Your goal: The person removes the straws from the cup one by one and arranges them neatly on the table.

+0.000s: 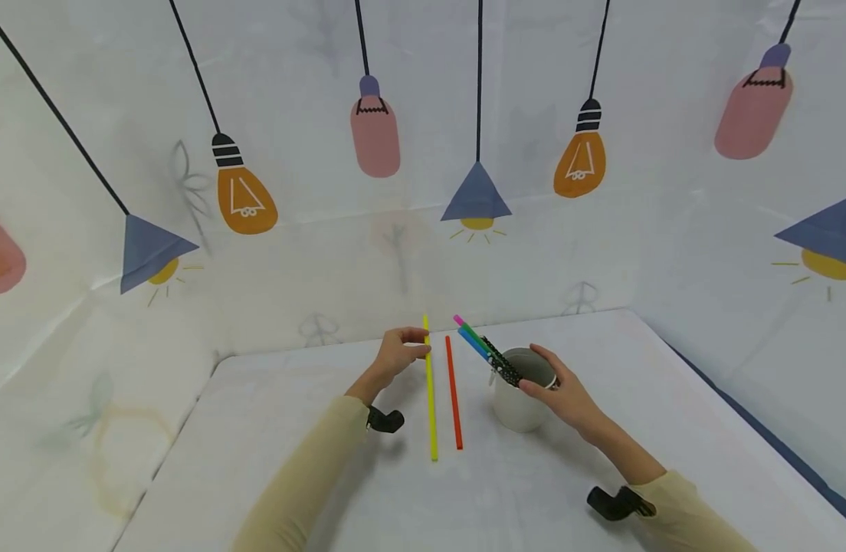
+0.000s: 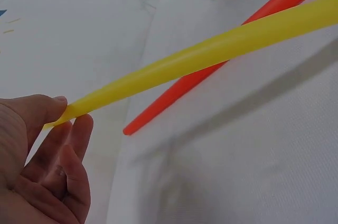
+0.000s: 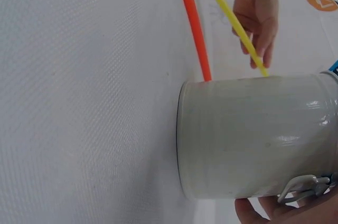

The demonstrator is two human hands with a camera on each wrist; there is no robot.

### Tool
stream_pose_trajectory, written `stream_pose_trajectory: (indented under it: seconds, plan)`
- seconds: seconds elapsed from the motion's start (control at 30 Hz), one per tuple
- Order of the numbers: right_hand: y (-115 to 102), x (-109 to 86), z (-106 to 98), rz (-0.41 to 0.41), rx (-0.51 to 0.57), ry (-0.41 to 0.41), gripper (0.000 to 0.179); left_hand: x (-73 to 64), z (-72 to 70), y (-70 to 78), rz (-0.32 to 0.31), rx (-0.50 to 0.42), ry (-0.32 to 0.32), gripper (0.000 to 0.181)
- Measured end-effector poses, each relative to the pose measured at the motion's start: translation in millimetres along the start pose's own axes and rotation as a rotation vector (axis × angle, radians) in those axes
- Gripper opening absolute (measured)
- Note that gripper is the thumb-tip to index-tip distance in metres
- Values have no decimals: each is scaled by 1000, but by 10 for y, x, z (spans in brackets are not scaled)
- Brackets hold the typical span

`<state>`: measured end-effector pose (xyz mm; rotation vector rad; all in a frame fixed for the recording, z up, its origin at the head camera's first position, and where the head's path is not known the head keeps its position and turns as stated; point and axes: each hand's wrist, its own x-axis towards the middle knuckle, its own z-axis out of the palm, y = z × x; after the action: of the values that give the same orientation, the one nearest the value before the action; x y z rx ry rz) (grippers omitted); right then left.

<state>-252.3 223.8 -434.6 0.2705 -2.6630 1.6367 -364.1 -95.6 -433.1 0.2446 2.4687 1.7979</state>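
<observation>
My left hand (image 1: 398, 354) pinches the far end of a long yellow straw (image 1: 431, 406) between thumb and fingers. In the left wrist view the yellow straw (image 2: 206, 52) slants above the white surface, casting a shadow. Just right of it a red straw (image 1: 454, 395) lies on the table. My right hand (image 1: 568, 395) grips a pale grey-white canister (image 1: 516, 410) around its rim. Blue (image 1: 472, 344), green and pink straws lean out of the canister's left side, along with black, white-dotted sticks (image 1: 506, 369). The canister's inside is partly hidden.
The white-covered table (image 1: 257, 445) meets a pale wall (image 1: 306, 268) with printed hanging lamps close behind the straws. A wire clasp (image 3: 303, 187) sits on the canister's side by my right fingers. Black wrist devices (image 1: 616, 504) are on both forearms.
</observation>
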Motion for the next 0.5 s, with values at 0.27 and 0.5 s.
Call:
stream_pose_trajectory:
  seconds: [0.27,0.5]
  plan:
    - [3,-32,9,-19,-4,-7,76,34,100,-143,-20,-33,-5,32]
    - [-11,-33,-1,-26,-1,-8,77,64,148,-212,-65,-37,2,30]
